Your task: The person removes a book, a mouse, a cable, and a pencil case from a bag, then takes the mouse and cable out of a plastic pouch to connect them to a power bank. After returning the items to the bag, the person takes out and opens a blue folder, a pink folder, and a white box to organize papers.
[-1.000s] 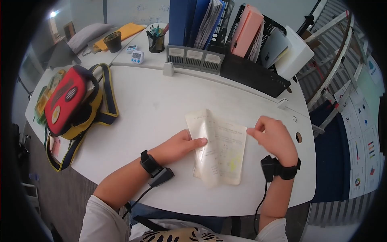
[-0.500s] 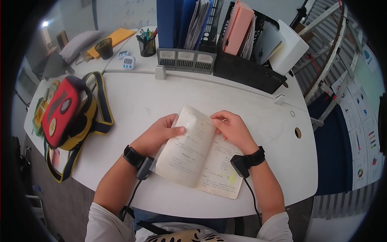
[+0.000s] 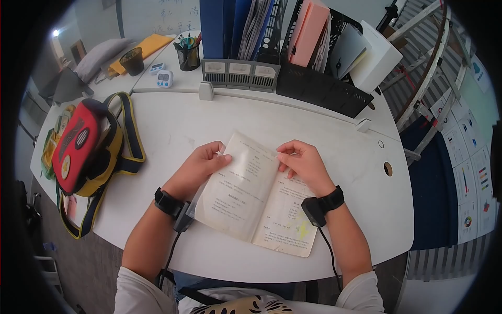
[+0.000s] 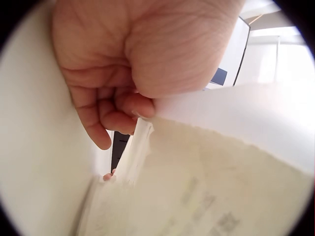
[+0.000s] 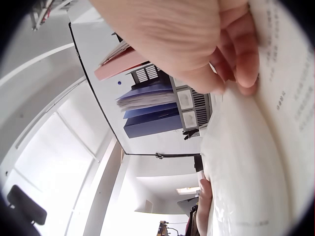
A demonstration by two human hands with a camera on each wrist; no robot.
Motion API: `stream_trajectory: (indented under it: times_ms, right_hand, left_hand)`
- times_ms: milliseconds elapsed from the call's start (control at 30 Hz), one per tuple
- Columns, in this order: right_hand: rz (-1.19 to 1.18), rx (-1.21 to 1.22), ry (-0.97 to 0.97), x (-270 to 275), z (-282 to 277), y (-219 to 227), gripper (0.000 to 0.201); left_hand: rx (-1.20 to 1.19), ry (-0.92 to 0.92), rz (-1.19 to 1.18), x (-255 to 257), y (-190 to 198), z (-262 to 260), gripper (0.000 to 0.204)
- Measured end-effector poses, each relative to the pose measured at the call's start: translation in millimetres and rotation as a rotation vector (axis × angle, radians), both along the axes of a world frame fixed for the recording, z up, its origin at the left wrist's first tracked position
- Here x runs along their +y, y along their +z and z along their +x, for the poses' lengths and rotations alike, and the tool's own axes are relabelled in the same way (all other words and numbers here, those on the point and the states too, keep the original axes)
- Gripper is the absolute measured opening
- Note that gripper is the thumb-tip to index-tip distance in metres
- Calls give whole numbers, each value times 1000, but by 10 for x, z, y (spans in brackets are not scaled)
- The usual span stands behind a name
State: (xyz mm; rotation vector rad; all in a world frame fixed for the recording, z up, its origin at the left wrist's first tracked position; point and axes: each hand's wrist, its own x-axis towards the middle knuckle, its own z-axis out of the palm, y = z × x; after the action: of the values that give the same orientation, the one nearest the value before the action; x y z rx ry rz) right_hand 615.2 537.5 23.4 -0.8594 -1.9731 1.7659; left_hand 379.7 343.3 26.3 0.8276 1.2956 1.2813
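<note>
Head view: left hand (image 3: 200, 166) pinches open book (image 3: 286, 222) by its left edge; right hand (image 3: 306, 165) pinches a page (image 3: 238, 188) at its upper corner

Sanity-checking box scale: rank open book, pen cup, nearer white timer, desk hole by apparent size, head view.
Largest to smallest:
1. Open book
2. Pen cup
3. Nearer white timer
4. Desk hole

Apparent size only: the pen cup and timer sit farther back than the book.

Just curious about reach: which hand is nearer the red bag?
Left. The left hand grips the book, right of the red bag; the right hand, pinching a page, is farther right.
</note>
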Motion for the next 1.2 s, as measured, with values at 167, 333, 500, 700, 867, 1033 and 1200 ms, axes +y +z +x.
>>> stream_trajectory:
  times_ms: [167,333,500,700,867,1033,1200]
  right_hand:
    - [-25,-33,-67,-19,-2,36,18]
    - [-33,76,0,3,-1,-4,14]
    - [-78,68,71,59,10,-1,15]
    - [-40,10,158,87,28,-10,16]
    - [0,-51,166,72,29,12,16]
    - [18,-35,118,96,22,-17,21]
    - [143,-50,116,58,-30,-101,23]
  left_hand:
    - [34,14,11,1,19,26,22]
    - [19,18,-3,4,35,39,21]
    - [20,20,14,2,-20,6,20]
    - [84,72,22,-9,-9,-70,21]
    - [186,64,54,-21,-80,-174,20]
    - [241,103,21,-48,-47,-238,14]
    - [236,99,49,-42,-69,-264,14]
